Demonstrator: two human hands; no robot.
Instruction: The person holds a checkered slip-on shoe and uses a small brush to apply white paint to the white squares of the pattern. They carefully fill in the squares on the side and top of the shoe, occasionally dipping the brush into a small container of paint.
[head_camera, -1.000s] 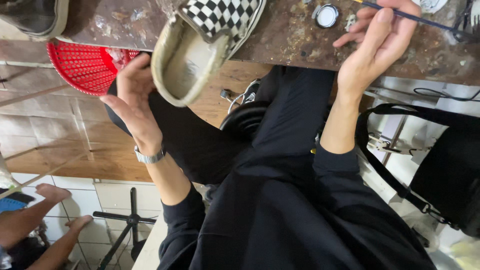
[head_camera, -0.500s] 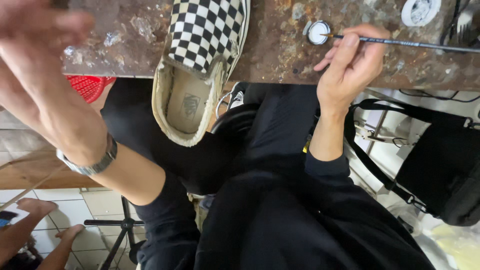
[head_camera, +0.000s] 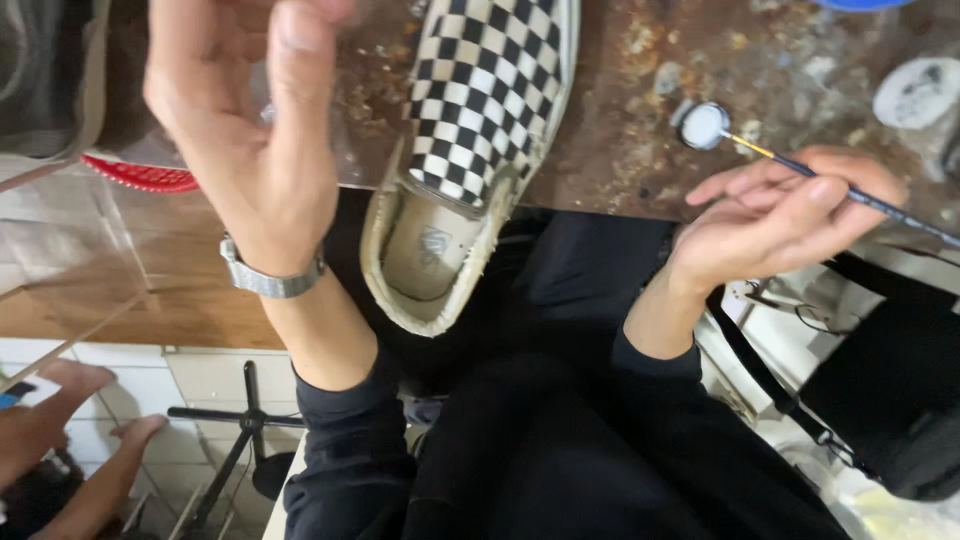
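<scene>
stained workbench (head_camera: 640, 150), right hand (head_camera: 770, 225) pinching paintbrush (head_camera: 850, 192), checkered shoe (head_camera: 480, 130) between, left hand (head_camera: 250, 150) open, empty

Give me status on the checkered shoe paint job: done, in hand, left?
Done: nothing clearly; no fresh paint is visible on the checkered shoe lying on the stained bench. In hand: right hand holds a thin brush, tip at a small white paint pot. Left hand is raised, empty. Left: apparently the painting itself.

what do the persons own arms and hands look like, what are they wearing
Both hands are bare, with no gloves. The left hand has a silver metal wristwatch at the wrist. Both arms, down to the right hand, wear long black sleeves pushed partway up the forearms.
</scene>
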